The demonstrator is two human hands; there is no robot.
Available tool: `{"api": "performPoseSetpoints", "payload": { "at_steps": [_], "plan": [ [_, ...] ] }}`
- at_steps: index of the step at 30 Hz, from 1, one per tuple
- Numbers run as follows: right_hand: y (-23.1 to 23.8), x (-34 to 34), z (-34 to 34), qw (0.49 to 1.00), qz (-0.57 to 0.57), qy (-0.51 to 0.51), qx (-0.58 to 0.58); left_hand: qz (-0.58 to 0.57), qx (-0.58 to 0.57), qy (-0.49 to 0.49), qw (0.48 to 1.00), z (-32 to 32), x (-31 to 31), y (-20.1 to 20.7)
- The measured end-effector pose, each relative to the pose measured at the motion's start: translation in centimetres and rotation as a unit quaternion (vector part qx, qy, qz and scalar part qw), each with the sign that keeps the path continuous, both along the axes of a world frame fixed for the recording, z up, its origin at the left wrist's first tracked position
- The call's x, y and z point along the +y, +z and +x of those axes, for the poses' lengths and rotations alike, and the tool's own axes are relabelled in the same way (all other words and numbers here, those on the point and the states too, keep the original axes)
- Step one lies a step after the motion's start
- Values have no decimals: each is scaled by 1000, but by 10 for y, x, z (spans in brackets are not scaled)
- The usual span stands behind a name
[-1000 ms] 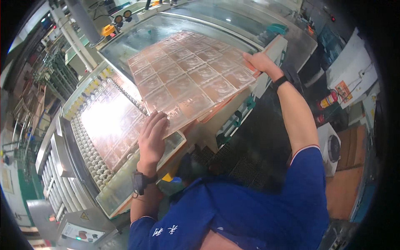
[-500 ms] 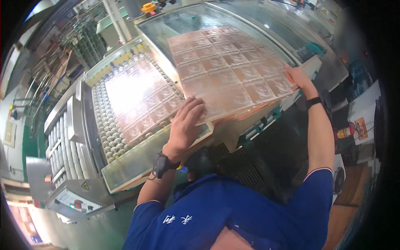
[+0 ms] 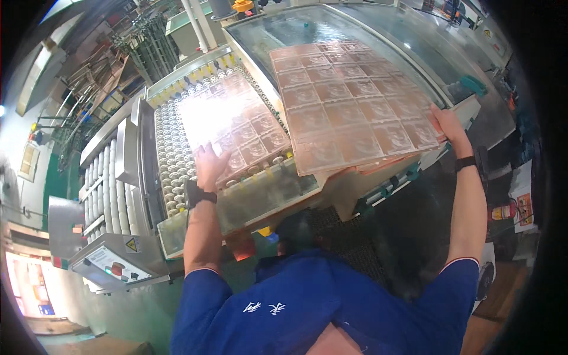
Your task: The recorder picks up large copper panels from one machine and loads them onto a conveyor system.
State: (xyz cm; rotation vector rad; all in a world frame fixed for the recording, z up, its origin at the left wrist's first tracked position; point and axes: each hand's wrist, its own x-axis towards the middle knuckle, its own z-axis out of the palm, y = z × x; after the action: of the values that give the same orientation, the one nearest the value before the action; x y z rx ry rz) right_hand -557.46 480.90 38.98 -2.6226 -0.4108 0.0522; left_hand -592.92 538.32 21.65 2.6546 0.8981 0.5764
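A copper-coloured panel (image 3: 254, 127) with a grid of square patterns lies on the wheeled conveyor, partly washed out by glare. My left hand (image 3: 212, 165), fingers spread, is at its near left edge and touches it. To the right, a larger gridded copper-coloured sheet (image 3: 349, 106) tops what looks like a stack beside the conveyor. My right hand (image 3: 451, 131) grips this sheet at its near right corner; part of the fingers is hidden by the hand itself.
Rows of small wheels (image 3: 168, 148) carry the left panel, bordered by a clear front guard (image 3: 266, 204). At left stand grey rollers (image 3: 109, 189) and a control box (image 3: 112, 263) with a red button. A glass-topped tank (image 3: 284, 29) lies behind the stack.
My left hand has left the near left corner of the right-hand sheet and moved left onto the conveyor panel. My right hand stays at its corner. The whole view has shifted slightly.
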Motion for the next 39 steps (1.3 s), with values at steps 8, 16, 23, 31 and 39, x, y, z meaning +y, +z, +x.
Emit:
{"api": "performPoseSetpoints", "payload": {
  "at_steps": [8,16,23,31,39],
  "plan": [
    [-19,-13,14,999,49,-5,-5,-89,178,18,980,-15,17,-24],
    [-16,-8,9,998,52,-27,5,-119,208,-2,971,-7,23,-25],
    [-12,-6,3,999,45,-26,-16,-94,240,0,966,-1,8,-21],
    [-13,-10,10,999,32,3,8,12,154,-8,988,5,-17,-12],
    [1,6,-13,999,41,8,6,-691,-246,-211,647,20,-170,85]
  ]
}}
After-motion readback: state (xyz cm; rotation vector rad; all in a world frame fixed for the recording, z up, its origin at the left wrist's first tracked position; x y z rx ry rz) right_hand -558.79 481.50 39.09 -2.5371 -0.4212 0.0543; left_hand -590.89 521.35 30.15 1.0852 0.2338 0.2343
